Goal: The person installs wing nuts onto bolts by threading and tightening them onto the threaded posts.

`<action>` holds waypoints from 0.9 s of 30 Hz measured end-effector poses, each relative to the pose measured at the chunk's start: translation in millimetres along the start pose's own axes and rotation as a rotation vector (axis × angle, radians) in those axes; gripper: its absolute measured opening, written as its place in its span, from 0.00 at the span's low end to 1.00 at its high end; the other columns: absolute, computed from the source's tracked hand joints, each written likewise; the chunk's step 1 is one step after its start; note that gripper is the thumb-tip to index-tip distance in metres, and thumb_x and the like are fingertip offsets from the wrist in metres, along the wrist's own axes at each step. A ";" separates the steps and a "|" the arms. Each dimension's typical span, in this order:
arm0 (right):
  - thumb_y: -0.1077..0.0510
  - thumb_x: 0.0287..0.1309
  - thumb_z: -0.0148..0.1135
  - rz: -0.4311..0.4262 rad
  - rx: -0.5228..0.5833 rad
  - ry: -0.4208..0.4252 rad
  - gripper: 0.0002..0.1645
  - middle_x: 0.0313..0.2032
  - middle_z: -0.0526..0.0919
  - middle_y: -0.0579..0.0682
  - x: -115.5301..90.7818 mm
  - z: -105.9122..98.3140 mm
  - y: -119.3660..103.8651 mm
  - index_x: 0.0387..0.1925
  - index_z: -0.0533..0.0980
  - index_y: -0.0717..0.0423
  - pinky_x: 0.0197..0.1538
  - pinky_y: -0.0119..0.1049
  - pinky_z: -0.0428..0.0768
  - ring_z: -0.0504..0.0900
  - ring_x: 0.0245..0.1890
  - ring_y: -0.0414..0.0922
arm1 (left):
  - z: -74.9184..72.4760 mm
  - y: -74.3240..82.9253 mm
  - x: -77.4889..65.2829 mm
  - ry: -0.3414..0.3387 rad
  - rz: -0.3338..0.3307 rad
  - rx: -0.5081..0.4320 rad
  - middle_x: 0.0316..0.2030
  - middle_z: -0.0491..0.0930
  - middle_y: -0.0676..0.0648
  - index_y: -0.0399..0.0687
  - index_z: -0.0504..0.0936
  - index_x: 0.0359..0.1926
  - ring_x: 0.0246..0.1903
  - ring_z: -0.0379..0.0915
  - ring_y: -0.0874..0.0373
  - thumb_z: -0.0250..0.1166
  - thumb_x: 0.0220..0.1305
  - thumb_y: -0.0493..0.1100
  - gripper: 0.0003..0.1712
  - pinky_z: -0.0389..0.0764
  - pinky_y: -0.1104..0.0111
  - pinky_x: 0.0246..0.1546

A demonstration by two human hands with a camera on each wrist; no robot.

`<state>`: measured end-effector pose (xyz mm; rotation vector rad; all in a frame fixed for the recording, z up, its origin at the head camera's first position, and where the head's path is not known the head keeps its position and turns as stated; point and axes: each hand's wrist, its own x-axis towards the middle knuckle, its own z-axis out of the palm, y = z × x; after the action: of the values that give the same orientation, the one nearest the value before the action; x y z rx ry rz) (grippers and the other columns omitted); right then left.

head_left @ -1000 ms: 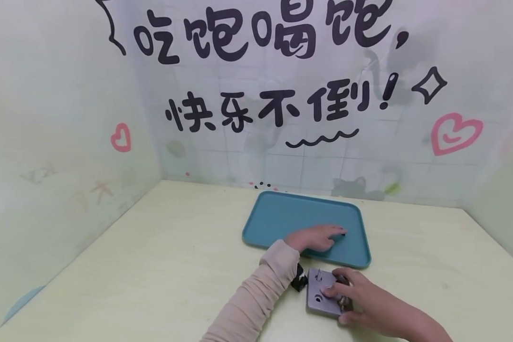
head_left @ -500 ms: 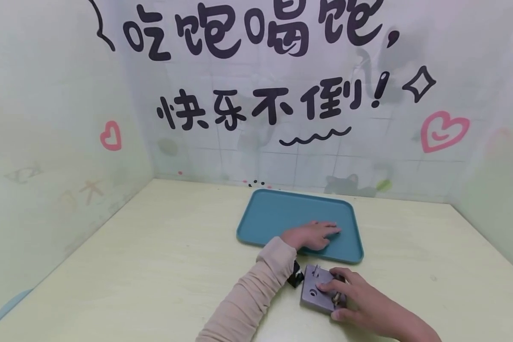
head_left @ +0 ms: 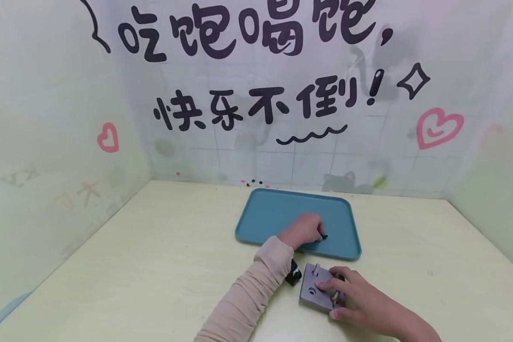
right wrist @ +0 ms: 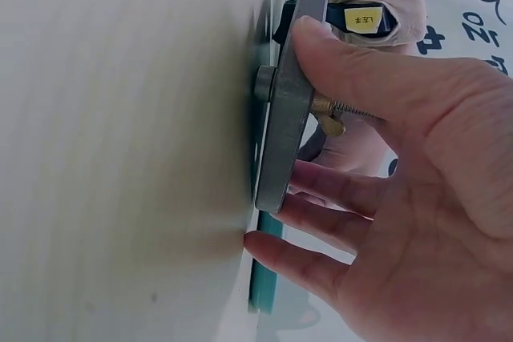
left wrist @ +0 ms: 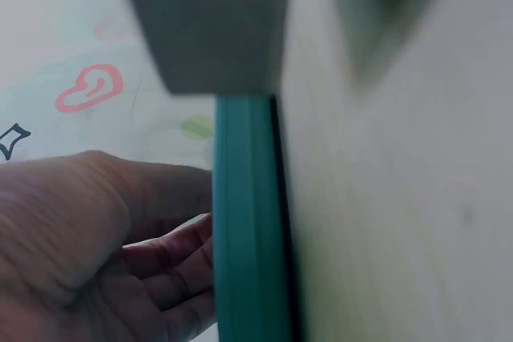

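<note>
My left hand (head_left: pixel 304 229) reaches over the blue tray (head_left: pixel 278 209), its fingers curled down. Between its thumb and fingers a small black piece (head_left: pixel 324 237) shows at the tray's surface; most of it is hidden. In the left wrist view the tray's side hides the fingertips. Nearer on the table, my right hand (head_left: pixel 359 299) holds a grey metal plate (head_left: pixel 314 297) by its right side, thumb and fingers on the edges. The plate has holes and an upright pin (head_left: pixel 316 269). In the right wrist view a brass wing nut (right wrist: pixel 331 124) sits on a threaded bolt through the plate.
A black wrist strap with a box (head_left: pixel 293 273) hangs under the left sleeve (head_left: pixel 248 294), close to the plate's left edge. Printed walls (head_left: pixel 239 161) stand behind and to both sides of the pale table (head_left: pixel 175 266).
My left hand's fingers were stretched out over the tray; now they curl and pinch the small black piece, and it has come nearer. My right hand stays on the plate.
</note>
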<state>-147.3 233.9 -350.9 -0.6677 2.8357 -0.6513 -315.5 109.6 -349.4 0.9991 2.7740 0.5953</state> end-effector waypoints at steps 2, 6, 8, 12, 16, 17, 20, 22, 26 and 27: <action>0.37 0.49 0.59 -0.022 -0.015 0.015 0.30 0.57 0.65 0.58 0.3 -0.1 0.5 0.54 0.72 0.39 0.46 0.42 0.73 0.67 0.53 0.54 | -2.0 -1.0 -1.8 0.012 -0.007 0.013 0.25 0.79 0.52 0.47 0.82 0.25 0.21 0.66 0.65 0.65 0.55 0.38 0.03 0.66 0.77 0.25; 0.39 0.48 0.61 -0.071 -0.045 0.055 0.29 0.55 0.67 0.57 0.4 -0.8 0.9 0.53 0.73 0.40 0.46 0.43 0.73 0.68 0.51 0.53 | -12.2 -3.5 -10.5 0.027 -0.016 -0.015 0.23 0.76 0.52 0.45 0.79 0.25 0.20 0.62 0.64 0.65 0.55 0.40 0.05 0.65 0.76 0.24; 0.39 0.47 0.61 -0.065 -0.052 0.060 0.29 0.55 0.67 0.56 0.6 -2.2 -0.4 0.53 0.73 0.39 0.47 0.44 0.73 0.68 0.51 0.53 | -19.2 -4.1 -17.9 0.028 -0.003 -0.039 0.24 0.75 0.52 0.45 0.78 0.25 0.21 0.63 0.64 0.64 0.56 0.40 0.06 0.66 0.76 0.26; 0.41 0.47 0.63 -0.063 -0.071 0.070 0.27 0.54 0.67 0.56 0.2 -4.6 -2.2 0.52 0.74 0.38 0.47 0.46 0.73 0.68 0.51 0.51 | -30.5 -2.9 -41.2 0.012 0.076 -0.037 0.23 0.73 0.54 0.48 0.74 0.23 0.22 0.64 0.64 0.63 0.57 0.42 0.09 0.67 0.77 0.27; 0.42 0.47 0.64 -0.098 -0.090 0.081 0.26 0.52 0.67 0.55 2.2 -6.0 -3.2 0.51 0.74 0.39 0.46 0.44 0.72 0.67 0.49 0.50 | -35.3 -3.1 -70.2 0.015 0.137 -0.005 0.22 0.70 0.55 0.49 0.72 0.23 0.22 0.62 0.66 0.63 0.57 0.43 0.10 0.66 0.77 0.25; 0.42 0.47 0.64 -0.107 -0.091 0.083 0.26 0.52 0.67 0.55 2.7 -6.0 -3.3 0.51 0.74 0.40 0.46 0.43 0.72 0.67 0.49 0.50 | -35.7 -3.3 -77.0 0.021 0.147 0.005 0.22 0.70 0.55 0.49 0.72 0.23 0.22 0.62 0.66 0.63 0.57 0.43 0.10 0.65 0.78 0.25; 0.42 0.46 0.64 -0.103 -0.087 0.070 0.26 0.52 0.67 0.54 3.6 -6.4 -3.8 0.50 0.74 0.39 0.45 0.43 0.72 0.66 0.49 0.50 | -35.6 -2.3 -94.4 0.053 0.185 0.042 0.21 0.70 0.57 0.50 0.71 0.23 0.22 0.61 0.67 0.63 0.57 0.43 0.10 0.65 0.79 0.24; 0.42 0.46 0.64 -0.096 -0.087 0.061 0.25 0.52 0.67 0.53 3.2 -6.3 -4.0 0.49 0.74 0.38 0.46 0.44 0.72 0.66 0.49 0.50 | -34.9 -0.8 -103.6 0.076 0.214 0.058 0.21 0.72 0.57 0.50 0.72 0.23 0.21 0.62 0.68 0.64 0.56 0.43 0.10 0.65 0.80 0.24; 0.44 0.44 0.66 -0.101 -0.081 0.058 0.24 0.52 0.67 0.53 2.2 -7.2 -4.2 0.47 0.75 0.37 0.46 0.45 0.72 0.65 0.49 0.50 | -31.7 1.5 -113.8 0.086 0.214 0.011 0.22 0.76 0.57 0.50 0.71 0.25 0.21 0.65 0.70 0.65 0.55 0.43 0.10 0.67 0.81 0.23; 0.44 0.44 0.66 -0.109 -0.080 0.064 0.24 0.52 0.67 0.53 2.0 -7.6 -4.1 0.47 0.75 0.37 0.46 0.45 0.72 0.65 0.49 0.50 | -31.0 2.0 -114.8 0.085 0.204 -0.011 0.23 0.77 0.56 0.49 0.71 0.27 0.22 0.67 0.70 0.65 0.55 0.42 0.09 0.68 0.81 0.23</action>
<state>-149.4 232.5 -342.4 -0.8340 2.9139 -0.5881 -233.6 28.1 -321.2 1.2947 2.7563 0.6947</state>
